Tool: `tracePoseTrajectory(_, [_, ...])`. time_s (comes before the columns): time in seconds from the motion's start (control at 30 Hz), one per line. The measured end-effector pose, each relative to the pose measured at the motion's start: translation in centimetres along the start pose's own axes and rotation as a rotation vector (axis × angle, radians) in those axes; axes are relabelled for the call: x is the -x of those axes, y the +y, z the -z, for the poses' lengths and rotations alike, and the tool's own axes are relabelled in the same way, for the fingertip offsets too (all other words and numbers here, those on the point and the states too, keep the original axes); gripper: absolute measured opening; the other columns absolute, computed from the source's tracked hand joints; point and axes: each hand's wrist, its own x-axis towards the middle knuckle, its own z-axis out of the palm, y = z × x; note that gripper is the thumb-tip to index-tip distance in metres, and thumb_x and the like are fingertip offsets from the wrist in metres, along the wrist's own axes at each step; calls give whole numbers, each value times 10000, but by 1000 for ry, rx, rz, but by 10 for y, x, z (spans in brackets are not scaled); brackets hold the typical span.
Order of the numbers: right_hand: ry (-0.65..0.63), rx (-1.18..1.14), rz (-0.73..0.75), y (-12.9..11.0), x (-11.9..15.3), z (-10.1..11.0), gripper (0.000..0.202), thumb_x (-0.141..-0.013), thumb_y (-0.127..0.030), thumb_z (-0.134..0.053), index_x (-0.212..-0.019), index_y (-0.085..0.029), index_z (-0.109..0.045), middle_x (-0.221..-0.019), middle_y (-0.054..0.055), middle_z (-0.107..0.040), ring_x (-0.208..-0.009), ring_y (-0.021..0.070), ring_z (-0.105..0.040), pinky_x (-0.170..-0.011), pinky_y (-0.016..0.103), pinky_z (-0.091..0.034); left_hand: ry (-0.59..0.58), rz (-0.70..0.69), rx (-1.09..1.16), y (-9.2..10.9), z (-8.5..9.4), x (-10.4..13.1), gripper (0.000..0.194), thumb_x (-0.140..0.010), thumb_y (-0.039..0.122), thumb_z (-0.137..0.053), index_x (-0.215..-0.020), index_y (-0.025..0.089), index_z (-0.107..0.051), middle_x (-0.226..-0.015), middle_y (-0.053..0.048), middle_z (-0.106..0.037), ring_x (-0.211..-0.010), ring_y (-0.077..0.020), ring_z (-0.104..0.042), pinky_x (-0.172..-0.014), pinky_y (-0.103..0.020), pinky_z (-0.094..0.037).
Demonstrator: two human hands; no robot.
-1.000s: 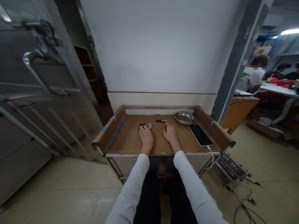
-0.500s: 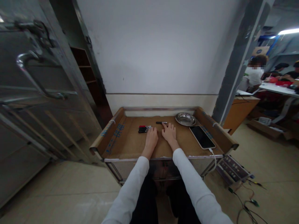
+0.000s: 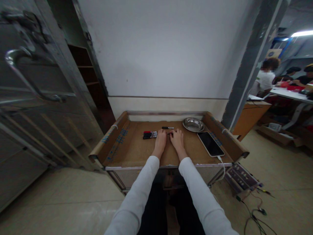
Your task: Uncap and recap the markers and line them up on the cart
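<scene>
Several black and red markers (image 3: 149,134) lie side by side on the cardboard-lined cart top (image 3: 137,148). My left hand (image 3: 160,140) rests at their right ends, its fingers bent and close together; whatever lies under the fingertips is hidden. Just to its right is my right hand (image 3: 177,139), fingers partly spread, with the index and thumb reaching towards the left hand. Beyond both hands a single black marker (image 3: 167,127) lies crosswise, near the fingertips. Whether either hand grips anything is too small to make out.
A round metal dish (image 3: 193,124) stands at the back right of the cart. In front of it lies a phone (image 3: 210,144) with a white cable. Raised cardboard edges (image 3: 107,141) border the sides. A power strip device and wires are on the floor at right; people sit further off.
My left hand has moved slightly right and forward, closer to my right hand. The right fingers have drawn back from the single marker. The view has shifted a little.
</scene>
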Motion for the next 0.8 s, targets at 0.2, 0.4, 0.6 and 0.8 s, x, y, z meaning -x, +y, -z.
tracePoseTrajectory(0.2, [0,-6,15,1,1,0,248,-908,-201,-421,-1021,-200,-641,-1049,125,-583,-1015,241,-487,-849,362,-374,-24,9,11,-2,-2,2,237,-895,76,-360,-973,129,-577,-1050,-115,-586,-1021,-193,-544,-919,-355,-430])
tracePoseTrajectory(0.4, [-11,-10,19,1,2,1,250,-916,-216,-417,-1017,-195,-644,-1049,124,-598,-1010,237,-496,-857,363,-370,-18,13,-3,1,1,3,218,-896,80,-376,-991,130,-566,-1064,-121,-595,-1024,-199,-556,-902,-361,-449])
tracePoseTrajectory(0.6, [-37,-28,61,1,1,0,257,-890,-205,-467,-1101,-208,-615,-1101,114,-599,-1046,245,-492,-878,366,-369,-34,-9,4,4,4,1,224,-906,82,-375,-1077,131,-511,-1041,-117,-622,-998,-186,-595,-875,-319,-467])
tracePoseTrajectory(0.8, [-7,-94,25,5,0,-1,247,-897,-217,-464,-1054,-231,-655,-1060,88,-618,-993,220,-525,-838,327,-382,4,-43,-12,9,8,1,277,-944,187,-341,-1180,119,-470,-1091,-143,-627,-1011,-200,-606,-873,-328,-463])
